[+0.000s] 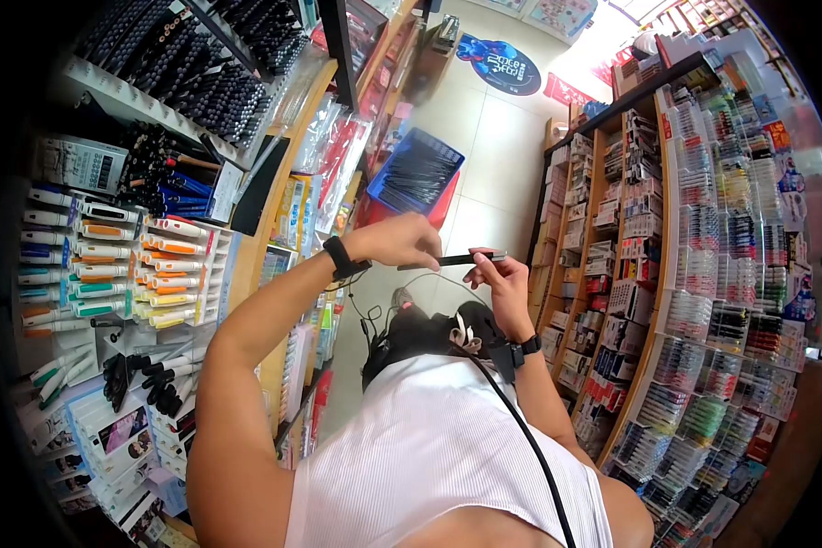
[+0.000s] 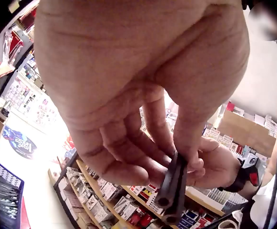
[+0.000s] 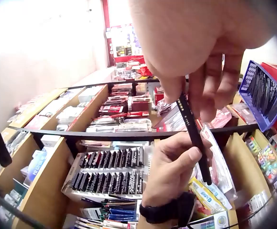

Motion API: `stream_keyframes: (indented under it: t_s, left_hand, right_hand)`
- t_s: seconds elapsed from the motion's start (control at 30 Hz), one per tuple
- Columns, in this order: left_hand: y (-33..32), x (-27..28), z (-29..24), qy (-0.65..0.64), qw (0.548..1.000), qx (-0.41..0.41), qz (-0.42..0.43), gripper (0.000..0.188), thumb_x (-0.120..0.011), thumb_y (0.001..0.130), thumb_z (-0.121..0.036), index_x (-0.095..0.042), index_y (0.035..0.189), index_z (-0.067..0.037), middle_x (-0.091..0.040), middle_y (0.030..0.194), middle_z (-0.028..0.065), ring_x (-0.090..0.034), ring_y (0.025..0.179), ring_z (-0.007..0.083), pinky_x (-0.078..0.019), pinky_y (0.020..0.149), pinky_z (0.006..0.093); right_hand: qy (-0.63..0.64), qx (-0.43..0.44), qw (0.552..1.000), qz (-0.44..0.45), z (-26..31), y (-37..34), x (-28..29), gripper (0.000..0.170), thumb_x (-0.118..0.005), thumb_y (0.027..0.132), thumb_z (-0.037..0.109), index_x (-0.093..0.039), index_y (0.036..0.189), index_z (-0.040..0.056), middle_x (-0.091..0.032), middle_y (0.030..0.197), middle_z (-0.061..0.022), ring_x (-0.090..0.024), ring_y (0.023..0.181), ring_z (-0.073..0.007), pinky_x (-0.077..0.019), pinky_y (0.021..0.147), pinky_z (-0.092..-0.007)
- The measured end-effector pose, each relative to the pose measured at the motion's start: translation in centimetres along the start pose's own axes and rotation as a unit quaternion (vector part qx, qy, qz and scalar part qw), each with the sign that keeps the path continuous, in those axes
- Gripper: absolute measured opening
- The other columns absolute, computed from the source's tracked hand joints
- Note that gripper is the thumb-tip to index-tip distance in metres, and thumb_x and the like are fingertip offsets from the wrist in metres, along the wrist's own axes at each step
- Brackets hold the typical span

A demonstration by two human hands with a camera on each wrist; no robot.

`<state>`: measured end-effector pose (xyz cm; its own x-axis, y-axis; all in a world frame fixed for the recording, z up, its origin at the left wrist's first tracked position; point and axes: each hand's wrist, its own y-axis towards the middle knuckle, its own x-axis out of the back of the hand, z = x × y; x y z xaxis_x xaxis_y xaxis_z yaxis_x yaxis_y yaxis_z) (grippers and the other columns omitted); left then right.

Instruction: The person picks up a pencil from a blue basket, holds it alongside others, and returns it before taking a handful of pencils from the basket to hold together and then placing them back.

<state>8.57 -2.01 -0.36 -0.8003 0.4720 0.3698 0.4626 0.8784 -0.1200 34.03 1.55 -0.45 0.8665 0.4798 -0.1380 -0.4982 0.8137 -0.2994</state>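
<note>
Two slim black pens (image 2: 172,191) lie side by side, their round ends toward the camera in the left wrist view. My left hand (image 1: 397,241) pinches them near one end between thumb and curled fingers. From the other side, my right hand (image 1: 504,285) grips the far end with thumb and fingertips. The right wrist view shows a black pen (image 3: 194,136) with small pale lettering, slanting from the right hand (image 3: 195,52) down to the left hand (image 3: 176,164). The second pen cannot be made out there.
A blue basket (image 1: 455,151) of dark pens stands on something red beyond the hands. Racks of white-and-orange pens (image 1: 169,265) line the left; tall shelves of boxed goods (image 1: 635,237) line the right. A black cable (image 1: 521,420) crosses the white shirt.
</note>
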Motion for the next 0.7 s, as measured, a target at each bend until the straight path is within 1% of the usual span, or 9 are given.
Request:
stream_keyframes:
  t_s: [0.07, 0.17, 0.37, 0.43, 0.57, 0.63, 0.67, 0.7]
  left_hand:
    - [0.0, -0.1, 0.1, 0.003, 1.0, -0.006, -0.006, 0.02, -0.078, 0.082, -0.014, -0.072, 0.091, 0.004, -0.067, 0.077, 0.0113, -0.066, 0.07, 0.02, -0.0513, 0.066, 0.0323]
    - [-0.3, 0.3, 0.3, 0.016, 1.0, -0.003, -0.022, 0.02, -0.078, 0.082, -0.013, -0.072, 0.09, 0.004, -0.067, 0.077, 0.0113, -0.066, 0.07, 0.02, -0.0516, 0.066, 0.0322]
    - [0.0, -0.5, 0.4, 0.013, 1.0, -0.012, -0.004, 0.02, -0.079, 0.081, -0.012, -0.072, 0.091, 0.004, -0.068, 0.078, 0.0112, -0.067, 0.07, 0.0196, -0.0521, 0.066, 0.0323]
    - [-0.1, -0.8, 0.1, 0.017, 1.0, 0.004, -0.001, 0.021, -0.079, 0.081, -0.013, -0.072, 0.091, 0.005, -0.069, 0.078, 0.0108, -0.067, 0.071, 0.0193, -0.0521, 0.066, 0.0321]
    - [-0.1, -1.0, 0.2, 0.015, 1.0, 0.006, 0.009, 0.021, -0.079, 0.081, -0.012, -0.072, 0.091, 0.005, -0.069, 0.078, 0.0107, -0.066, 0.071, 0.0192, -0.0519, 0.066, 0.0319]
    - [-0.1, -0.9, 0.2, 0.003, 0.999, 0.024, 0.024, 0.022, -0.079, 0.082, -0.013, -0.072, 0.091, 0.005, -0.069, 0.079, 0.011, -0.067, 0.07, 0.0195, -0.0518, 0.066, 0.0321]
    - [-0.1, -0.8, 0.1, 0.021, 1.0, -0.002, 0.012, 0.021, -0.079, 0.081, -0.014, -0.072, 0.09, 0.005, -0.069, 0.079, 0.0115, -0.067, 0.069, 0.0199, -0.0517, 0.066, 0.0322]
    - [-0.2, -0.6, 0.1, 0.022, 1.0, -0.003, 0.009, 0.021, -0.079, 0.081, -0.014, -0.072, 0.09, 0.005, -0.069, 0.079, 0.0115, -0.067, 0.069, 0.0199, -0.0517, 0.066, 0.0322]
  right_hand:
    - [-0.015, 0.01, 1.0, 0.01, -0.3, 0.3, 0.0, 0.024, -0.067, 0.096, 0.014, -0.071, 0.11, -0.0049, -0.07, 0.076, -0.0062, -0.063, 0.066, -0.0106, -0.0473, 0.062, -0.0246]
    - [-0.01, 0.002, 1.0, 0.018, -0.3, 0.0, -0.3, 0.024, -0.066, 0.096, 0.014, -0.072, 0.11, -0.0044, -0.07, 0.076, -0.0059, -0.063, 0.066, -0.0104, -0.0475, 0.062, -0.0245]
    - [-0.021, -0.001, 1.0, 0.015, -0.3, -1.0, 0.3, 0.023, -0.066, 0.097, 0.014, -0.073, 0.109, -0.0038, -0.071, 0.077, -0.0061, -0.061, 0.066, -0.0101, -0.0471, 0.063, -0.0247]
    - [-0.021, -0.007, 1.0, 0.012, -0.5, -1.5, 0.5, 0.023, -0.066, 0.096, 0.014, -0.073, 0.11, -0.0034, -0.071, 0.077, -0.0061, -0.061, 0.066, -0.0098, -0.0462, 0.063, -0.0243]
    - [-0.019, -0.01, 1.0, 0.008, -0.6, -1.8, 0.3, 0.024, -0.067, 0.096, 0.015, -0.073, 0.11, -0.0028, -0.071, 0.075, -0.0068, -0.059, 0.064, -0.009, -0.0454, 0.063, -0.0241]
    - [-0.016, -0.011, 1.0, 0.007, -0.5, -1.8, 0.2, 0.024, -0.067, 0.096, 0.016, -0.073, 0.11, -0.0026, -0.07, 0.074, -0.0066, -0.058, 0.064, -0.0087, -0.0453, 0.063, -0.024]
    - [-0.016, -0.011, 1.0, 0.011, -0.4, -1.6, 0.2, 0.024, -0.067, 0.096, 0.016, -0.072, 0.111, -0.0028, -0.07, 0.074, -0.0065, -0.058, 0.064, -0.0088, -0.0453, 0.063, -0.024]
    - [-0.018, -0.011, 1.0, 0.017, -0.2, -1.2, 0.2, 0.025, -0.067, 0.096, 0.016, -0.072, 0.111, -0.003, -0.07, 0.074, -0.0064, -0.058, 0.065, -0.0089, -0.0453, 0.063, -0.0239]
